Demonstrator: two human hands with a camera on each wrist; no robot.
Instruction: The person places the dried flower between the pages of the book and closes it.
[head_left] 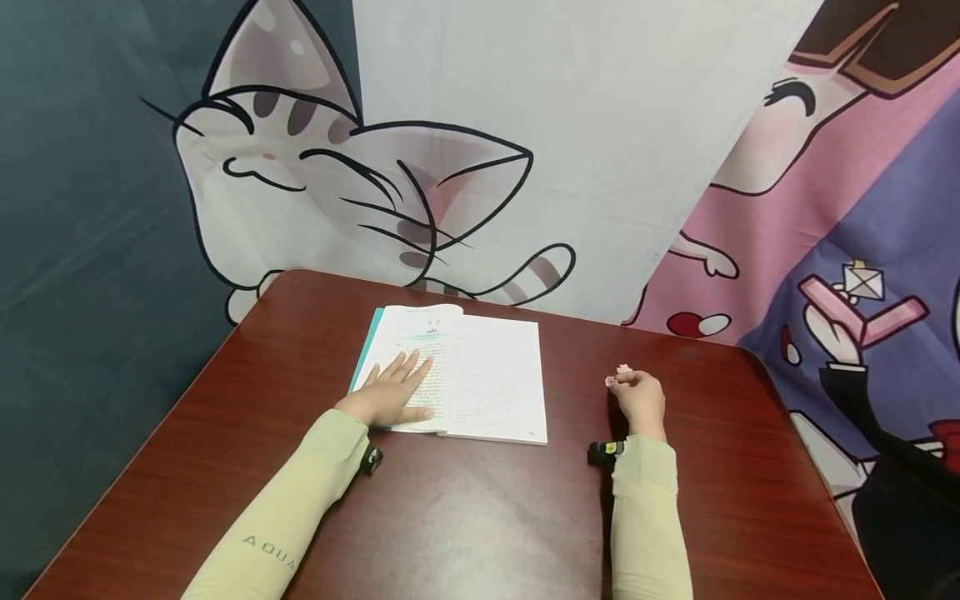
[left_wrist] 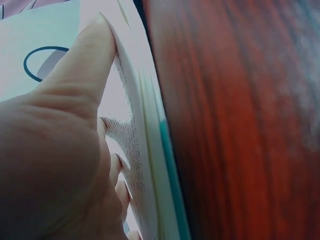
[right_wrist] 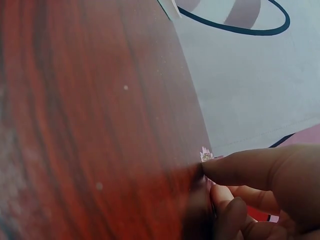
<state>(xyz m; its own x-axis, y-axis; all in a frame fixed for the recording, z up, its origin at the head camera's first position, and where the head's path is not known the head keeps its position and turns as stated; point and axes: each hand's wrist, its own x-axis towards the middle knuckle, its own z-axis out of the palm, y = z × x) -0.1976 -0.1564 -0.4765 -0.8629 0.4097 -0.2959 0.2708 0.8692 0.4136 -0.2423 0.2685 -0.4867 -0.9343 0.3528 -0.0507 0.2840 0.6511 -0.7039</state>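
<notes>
An open book (head_left: 495,375) with printed white pages and a teal cover edge lies on the brown table. My left hand (head_left: 386,397) rests flat on its left page, fingers spread and straight. From the left wrist view, the thumb of this left hand (left_wrist: 60,135) lies along the page near the book's lower edge. To the right of the book, my right hand (head_left: 642,404) pinches a small pink flower-shaped thing (head_left: 610,382) between thumb and fingers. Its pale petals (right_wrist: 205,154) stick out past the fingertips; the fingers hide the rest.
The wooden table (head_left: 465,525) has rounded far corners. Behind it hangs a cloth backdrop (head_left: 615,150) with cartoon figures. Black wrist cameras (head_left: 603,452) sit at both sleeve cuffs.
</notes>
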